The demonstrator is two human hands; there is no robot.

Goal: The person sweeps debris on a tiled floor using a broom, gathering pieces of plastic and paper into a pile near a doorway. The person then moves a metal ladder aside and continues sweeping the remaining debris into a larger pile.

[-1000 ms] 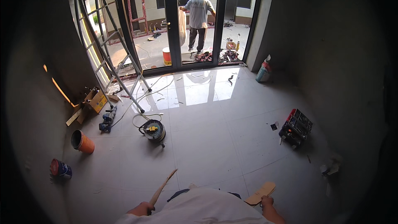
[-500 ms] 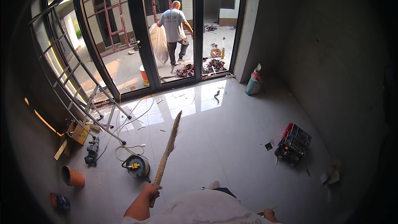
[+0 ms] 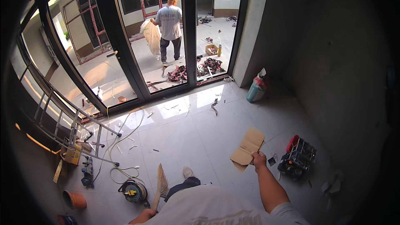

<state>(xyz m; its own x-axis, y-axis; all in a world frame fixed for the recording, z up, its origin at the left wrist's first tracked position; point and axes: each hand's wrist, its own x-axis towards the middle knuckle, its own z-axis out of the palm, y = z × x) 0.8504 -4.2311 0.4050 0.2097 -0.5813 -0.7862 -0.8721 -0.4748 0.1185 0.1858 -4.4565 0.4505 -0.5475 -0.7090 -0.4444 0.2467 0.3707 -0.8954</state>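
Nearest, the left hand (image 3: 146, 216) has its grip wrapped around a tan, straw-bristled hand broom (image 3: 161, 183) beside the body; swung left, the bristles could snag the round black cable reel (image 3: 134, 192) with a yellow centre. Farther out, the right hand (image 3: 259, 161) grasps folded brown cardboard pieces (image 3: 247, 146) above the grey tiled floor (image 3: 179, 141); held at one edge only, they could slip apart. Beyond, a thin pale-yellow cable (image 3: 111, 175) loops near the grey metal ladder (image 3: 74, 129), where a foot might catch.
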